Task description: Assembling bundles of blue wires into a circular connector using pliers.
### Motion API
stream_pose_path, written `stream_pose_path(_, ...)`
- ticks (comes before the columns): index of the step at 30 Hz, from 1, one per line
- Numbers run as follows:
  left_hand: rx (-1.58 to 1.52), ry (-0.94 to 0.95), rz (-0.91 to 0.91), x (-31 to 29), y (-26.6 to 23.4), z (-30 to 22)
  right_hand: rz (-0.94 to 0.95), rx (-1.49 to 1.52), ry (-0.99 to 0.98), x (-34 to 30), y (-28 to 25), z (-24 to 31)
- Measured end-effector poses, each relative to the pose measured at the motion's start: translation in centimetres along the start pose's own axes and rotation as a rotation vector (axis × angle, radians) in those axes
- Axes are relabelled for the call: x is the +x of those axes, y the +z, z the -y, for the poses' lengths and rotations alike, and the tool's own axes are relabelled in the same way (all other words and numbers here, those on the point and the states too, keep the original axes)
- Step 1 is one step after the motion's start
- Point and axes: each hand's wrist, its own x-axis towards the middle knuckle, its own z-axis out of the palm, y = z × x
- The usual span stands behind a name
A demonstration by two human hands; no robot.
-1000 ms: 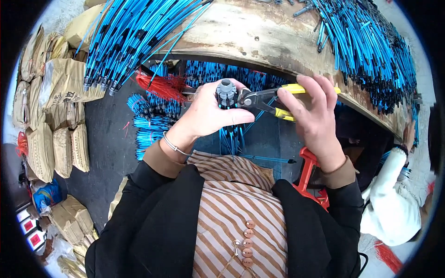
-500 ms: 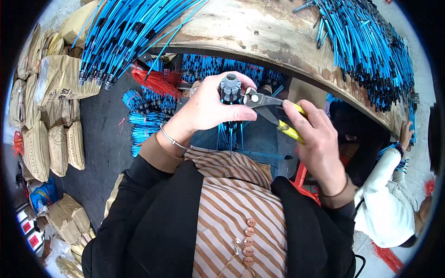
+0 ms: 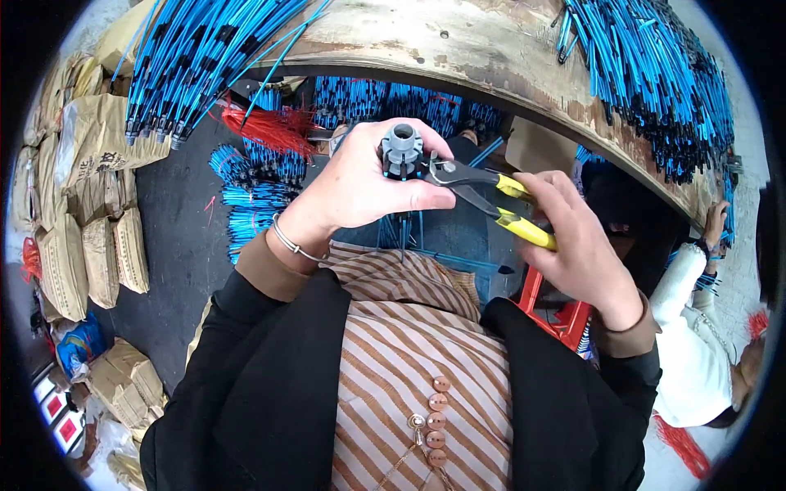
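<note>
My left hand (image 3: 352, 184) is closed around a grey ribbed plastic fitting (image 3: 402, 141), with its round open end facing up. Thin blue cables (image 3: 405, 229) hang below the fitting, partly hidden by the hand. In my right hand (image 3: 583, 237) is a pair of pliers (image 3: 471, 174) with yellow handles, gripped by the fingers and thumb. The handles stand apart. The pliers' head lies beside the fitting, close to my left fingers and thumb; whether its jaws bite on anything is too small to tell.
A worn wooden table (image 3: 372, 37) carries blue-and-black cable bundles (image 3: 192, 69) at left and a larger heap (image 3: 647, 90) at right. Under it lie more bundles and red strings (image 3: 270, 127). Brown sacks (image 3: 98, 143) stand left; a person in white (image 3: 692, 352) is at right.
The pliers' handles have spread farther apart, and my right hand has shifted outward to the right and loosened. The grey fitting has tilted slightly, remaining in my left hand.
</note>
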Motion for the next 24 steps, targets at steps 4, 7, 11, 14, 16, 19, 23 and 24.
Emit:
stream_pose_path(4, 0.012, 0.039, 0.044, -0.3, 0.1, 0.5, 0.219, -0.009, 0.252, -0.9, -1.0, 1.4)
stream_pose_path(7, -0.011, 0.081, 0.194, 0.6, 0.0, 0.7, 0.519, 0.874, 0.355, -1.0, 2.2, -2.4)
stream_pose_path(11, -0.031, 0.030, 0.104, -0.4, 0.1, 0.6, 0.280, 0.490, 0.167, -0.2, 2.0, -0.4)
stream_pose_path(14, -0.054, -0.015, -0.020, -0.3, 0.1, 0.4, -0.076, -0.198, -0.046, 0.0, 0.3, 1.9)
stream_pose_path(16, -0.060, 0.040, 0.030, -0.1, 0.1, 0.5, -0.040, -0.325, -0.095, -0.6, -0.7, 2.5)
stream_pose_path(19, -0.069, 0.090, 0.088, -0.2, 0.1, 0.6, 0.171, 0.043, 0.177, -0.6, -0.7, 1.5)
stream_pose_path(23, -0.070, 0.122, 0.224, 0.2, -0.4, 1.1, 0.294, 0.495, 0.410, -0.1, -0.8, 0.4)
stream_pose_path(24, -0.064, 0.121, 0.223, 0.1, -0.5, 1.0, 0.290, 0.476, 0.367, 0.2, -0.8, 0.3)
